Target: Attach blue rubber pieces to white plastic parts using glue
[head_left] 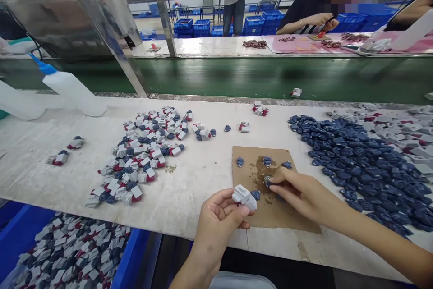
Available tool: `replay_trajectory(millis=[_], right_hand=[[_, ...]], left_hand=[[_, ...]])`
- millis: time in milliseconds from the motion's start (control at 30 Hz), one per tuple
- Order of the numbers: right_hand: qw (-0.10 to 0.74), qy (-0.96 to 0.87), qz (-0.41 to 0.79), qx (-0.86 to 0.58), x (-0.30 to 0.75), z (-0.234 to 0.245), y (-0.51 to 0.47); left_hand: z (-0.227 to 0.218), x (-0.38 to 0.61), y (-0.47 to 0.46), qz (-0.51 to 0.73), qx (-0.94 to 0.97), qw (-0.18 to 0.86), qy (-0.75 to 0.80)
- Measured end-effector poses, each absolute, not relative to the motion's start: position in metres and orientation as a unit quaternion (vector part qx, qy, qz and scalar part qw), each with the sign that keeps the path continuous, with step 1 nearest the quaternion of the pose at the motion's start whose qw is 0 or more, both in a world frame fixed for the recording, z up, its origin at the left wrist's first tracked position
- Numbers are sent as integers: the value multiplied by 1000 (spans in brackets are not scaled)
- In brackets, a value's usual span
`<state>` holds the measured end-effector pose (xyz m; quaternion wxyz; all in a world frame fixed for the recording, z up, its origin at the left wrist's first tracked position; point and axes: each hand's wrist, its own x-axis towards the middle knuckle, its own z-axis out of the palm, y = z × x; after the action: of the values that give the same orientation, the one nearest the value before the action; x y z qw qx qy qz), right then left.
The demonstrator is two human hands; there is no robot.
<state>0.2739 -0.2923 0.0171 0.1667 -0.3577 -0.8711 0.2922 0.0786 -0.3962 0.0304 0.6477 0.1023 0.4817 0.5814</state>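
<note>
My left hand (216, 221) grips a light grey plastic piece with a maroon part (244, 196) between thumb and fingers, close to the cardboard sheet's left side. My right hand (301, 192) pinches a small dark blue plastic piece (267, 181) by thumb and fingertips, low over a wet, brown-stained patch of the cardboard sheet (270, 217). Several loose blue pieces (240, 162) lie on that sheet around my fingers. One blue piece (255, 194) shows just past the grey piece; whether the two touch, I cannot tell.
On the right spreads a heap of blue pieces (355, 162), grey-maroon pieces (399, 131) behind it. Joined pieces (142, 153) are piled at left; a blue bin (130, 262) holds more. White bottles (72, 93) stand back left. A green conveyor (209, 75) crosses behind; a co-worker (304, 9) sits beyond.
</note>
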Motion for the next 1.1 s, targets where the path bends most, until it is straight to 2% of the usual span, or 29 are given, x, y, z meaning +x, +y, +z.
replay_trajectory(millis=[133,200,300,433,533,700,833,900,933,1033,1100], right_hand=[[288,-793,397,-362,263,36,-326],[314,-759,449,-352,258,44,-339],[310,-742,491,-335,253,51,-345],[307,-756,476,-328,252,56,-343],[273,-780,459,-327,255,59,-341],[247,-756,510,-328,255,51,-342],[211,-744,526,-354,243,39,-340],[179,-759,507,-367,238,36,-332],[175,-764,489,-383,239,34,-326],[240,-732,413,-486,261,30,-304],[296,-688,351,-562,288,23,-294]], left_hand=[[33,82,-398,584,103,657,466],[33,83,-399,589,105,661,453],[30,82,-400,589,130,673,428],[26,80,-404,575,164,679,426],[24,80,-407,572,188,667,439],[22,85,-408,569,221,645,460],[21,70,-401,495,330,620,512],[18,49,-397,416,466,516,586],[17,36,-394,370,536,423,629],[22,-2,-381,244,663,90,702],[36,-14,-359,211,691,-57,690]])
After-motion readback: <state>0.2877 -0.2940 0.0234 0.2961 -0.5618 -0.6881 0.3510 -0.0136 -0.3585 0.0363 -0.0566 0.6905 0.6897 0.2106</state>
